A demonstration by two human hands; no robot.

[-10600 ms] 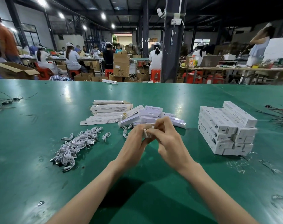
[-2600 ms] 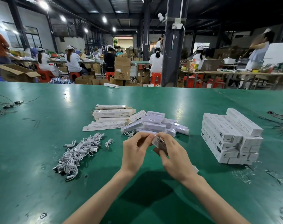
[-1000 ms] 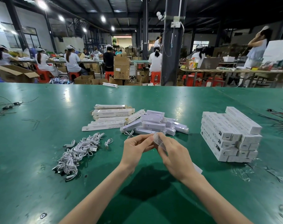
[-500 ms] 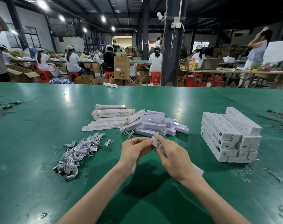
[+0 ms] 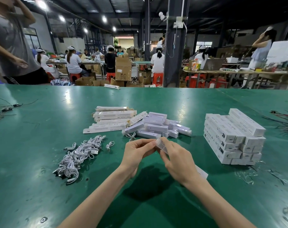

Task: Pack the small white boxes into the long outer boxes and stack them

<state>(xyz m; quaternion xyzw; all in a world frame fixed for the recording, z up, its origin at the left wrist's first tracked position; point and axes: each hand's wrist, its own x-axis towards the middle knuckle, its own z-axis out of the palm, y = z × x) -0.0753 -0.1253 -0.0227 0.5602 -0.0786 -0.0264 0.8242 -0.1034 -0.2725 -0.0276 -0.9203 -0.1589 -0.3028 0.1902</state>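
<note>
My right hand (image 5: 177,160) grips a long white outer box (image 5: 162,145) that runs under the palm; its far end (image 5: 201,172) sticks out past the wrist. My left hand (image 5: 136,151) has its fingers curled at the box's near end, pinching it. A loose pile of small white boxes (image 5: 156,126) lies just beyond the hands. Flat unfolded outer boxes (image 5: 112,120) lie at its left. A stack of packed long boxes (image 5: 232,137) stands at the right.
A heap of white cables (image 5: 77,155) lies left of my hands on the green table (image 5: 41,178). Dark wires lie at the left edge (image 5: 6,109) and red-black wires at the right edge (image 5: 286,120). A person (image 5: 11,46) stands behind the table's far left.
Both hands have stayed on the long box, with the left fingers working at its near end. A person in a grey shirt has walked into view at the far left.
</note>
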